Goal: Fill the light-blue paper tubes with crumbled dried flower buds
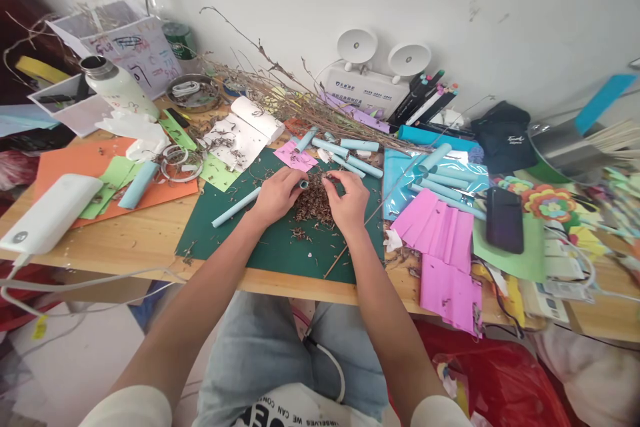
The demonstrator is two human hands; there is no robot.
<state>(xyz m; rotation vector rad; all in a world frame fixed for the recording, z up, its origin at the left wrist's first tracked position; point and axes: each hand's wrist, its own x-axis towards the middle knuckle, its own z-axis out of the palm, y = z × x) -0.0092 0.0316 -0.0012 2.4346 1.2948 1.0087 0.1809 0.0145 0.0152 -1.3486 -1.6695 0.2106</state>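
Observation:
My left hand point(276, 197) is closed around a light blue paper tube point(235, 208). The tube slants across the green cutting mat point(273, 247), its open end showing by my fingertips. Brown dried plant bits point(314, 203) lie heaped between my two hands. At the right edge of this heap is my right hand point(350, 200), thumb and fingers pinched together; whatever they hold is too small to make out. More blue paper tubes point(360, 145) lie just beyond my hands, beside a small pink paper point(296, 156) sprinkled with plant bits.
Dry twigs point(285, 97) stretch along the wall below a twin-lamp light point(367, 87). Pink folded paper point(440, 233) and a dark phone point(505, 220) lie to the right. On the left are a white power bank point(50, 213), orange paper point(65, 163) and an uncapped bottle point(120, 90).

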